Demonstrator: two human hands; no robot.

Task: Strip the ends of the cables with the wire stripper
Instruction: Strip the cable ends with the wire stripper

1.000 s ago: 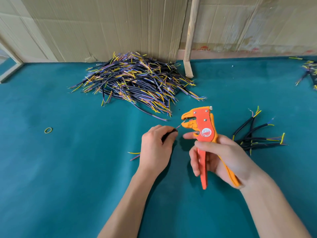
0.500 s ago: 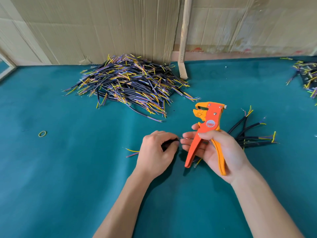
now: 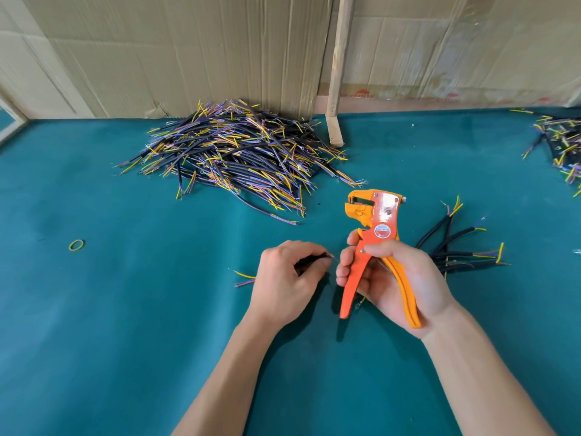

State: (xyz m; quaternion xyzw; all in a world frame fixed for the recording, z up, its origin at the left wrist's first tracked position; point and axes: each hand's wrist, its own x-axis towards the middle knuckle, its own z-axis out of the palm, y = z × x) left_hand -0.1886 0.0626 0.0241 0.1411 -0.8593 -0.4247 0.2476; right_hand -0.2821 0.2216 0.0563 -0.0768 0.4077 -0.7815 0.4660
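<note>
The stripper [image 3: 379, 234], a second ago lying over with its head level with the cable tip, is now standing upright, head away from the person and well above the left hand [image 3: 287, 278]; the head is sitting empty, no wire in it. The right hand [image 3: 396, 278] is gripping the stripper by its orange and yellow handles, fingers curled round the orange one. The left hand is pinching a black cable [image 3: 309, 262] just left of the stripper, its thin bared tip pointing at the right fingers [image 3: 344, 272]; the yellow and purple far ends are showing left of that hand. Judgement: this end looks stripped and pulled out, so the cable is probably due to be turned or dropped on the small pile [image 3: 462, 247] just right of the stripper; the large heap [image 3: 239, 158] is lying on the desk [image 3: 110, 309] beyond and left of the stripper. Writing: a round red and white sticker on the stripper body is carrying print, too small to read. No other labels are legible.
</note>
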